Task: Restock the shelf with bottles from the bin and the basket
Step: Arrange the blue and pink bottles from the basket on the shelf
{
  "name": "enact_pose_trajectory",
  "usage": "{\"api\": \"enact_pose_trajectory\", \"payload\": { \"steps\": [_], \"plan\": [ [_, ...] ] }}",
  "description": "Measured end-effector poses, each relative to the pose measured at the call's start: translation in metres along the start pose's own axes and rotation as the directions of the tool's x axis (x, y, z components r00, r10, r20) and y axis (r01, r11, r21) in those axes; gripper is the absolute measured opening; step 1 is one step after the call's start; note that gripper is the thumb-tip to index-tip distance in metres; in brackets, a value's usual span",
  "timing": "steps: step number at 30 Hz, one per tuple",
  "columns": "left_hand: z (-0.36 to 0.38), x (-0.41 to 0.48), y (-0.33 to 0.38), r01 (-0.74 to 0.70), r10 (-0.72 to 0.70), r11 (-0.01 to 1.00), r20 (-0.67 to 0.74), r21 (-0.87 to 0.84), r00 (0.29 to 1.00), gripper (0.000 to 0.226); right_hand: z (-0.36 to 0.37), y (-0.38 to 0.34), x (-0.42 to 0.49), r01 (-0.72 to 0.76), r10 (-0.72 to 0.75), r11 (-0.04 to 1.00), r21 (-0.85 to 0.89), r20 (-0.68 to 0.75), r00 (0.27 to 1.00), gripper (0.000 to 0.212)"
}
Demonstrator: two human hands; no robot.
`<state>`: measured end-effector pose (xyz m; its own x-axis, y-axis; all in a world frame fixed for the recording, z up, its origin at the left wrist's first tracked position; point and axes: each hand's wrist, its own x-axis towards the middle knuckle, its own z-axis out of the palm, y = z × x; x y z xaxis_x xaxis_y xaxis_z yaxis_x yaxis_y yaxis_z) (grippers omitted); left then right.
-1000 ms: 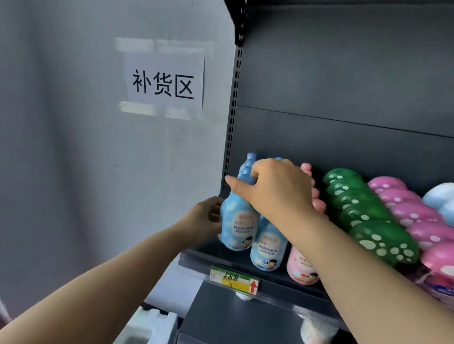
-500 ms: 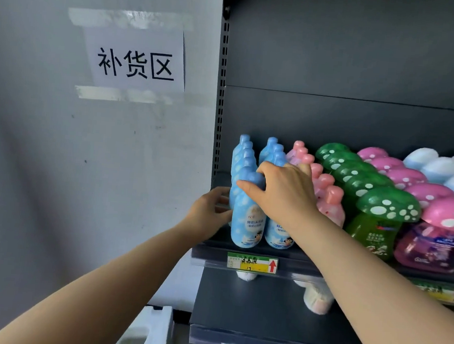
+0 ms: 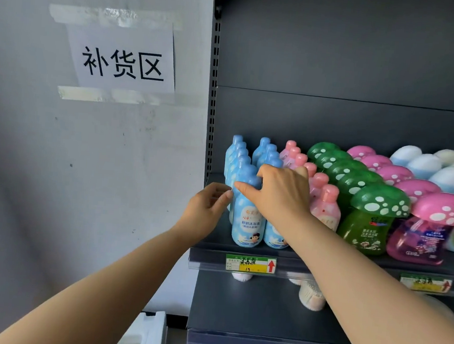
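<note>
Squaring the front pale-blue plastic bottles (image 3: 246,223) on the dark metal shelf (image 3: 363,262), the right hand (image 3: 278,197) grips their caps while the left hand (image 3: 206,211) waits alongside, fingers loose.

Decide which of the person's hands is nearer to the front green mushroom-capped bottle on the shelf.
Right. The right hand rests on the blue bottle caps, left of the front green mushroom-capped bottle; the left hand is farther left, beyond the front blue bottle.
</note>
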<state>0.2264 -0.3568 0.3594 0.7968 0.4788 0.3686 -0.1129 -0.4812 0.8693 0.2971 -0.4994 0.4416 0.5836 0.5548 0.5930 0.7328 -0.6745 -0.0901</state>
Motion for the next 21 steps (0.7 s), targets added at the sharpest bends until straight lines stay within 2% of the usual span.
{"api": "enact_pose_trajectory", "payload": {
  "steps": [3,6,10,17,21],
  "plan": [
    [0.000,-0.011,0.004,-0.089,0.088,0.996,0.024,0.016,0.996,0.041,-0.005,-0.001,-0.006,0.080,-0.082,0.994,0.080,0.024,0.996,0.044],
    [0.002,-0.015,0.006,-0.068,0.063,0.997,0.116,0.039,0.991,0.045,-0.013,-0.001,-0.005,0.117,-0.150,0.960,0.255,0.115,0.982,0.035],
    [0.004,-0.015,0.009,-0.051,0.041,0.997,0.173,0.056,0.984,0.044,-0.015,-0.001,0.001,0.093,-0.144,0.959,0.268,0.178,0.973,0.030],
    [-0.002,-0.011,0.010,-0.021,0.004,0.997,0.210,0.075,0.978,0.047,-0.012,-0.008,0.001,0.091,-0.130,0.961,0.260,0.136,0.982,0.031],
    [-0.002,-0.012,0.009,-0.001,-0.013,0.998,0.201,0.070,0.980,0.045,-0.019,-0.002,-0.006,0.100,-0.133,0.954,0.282,0.101,0.986,0.039]
  ]
}}
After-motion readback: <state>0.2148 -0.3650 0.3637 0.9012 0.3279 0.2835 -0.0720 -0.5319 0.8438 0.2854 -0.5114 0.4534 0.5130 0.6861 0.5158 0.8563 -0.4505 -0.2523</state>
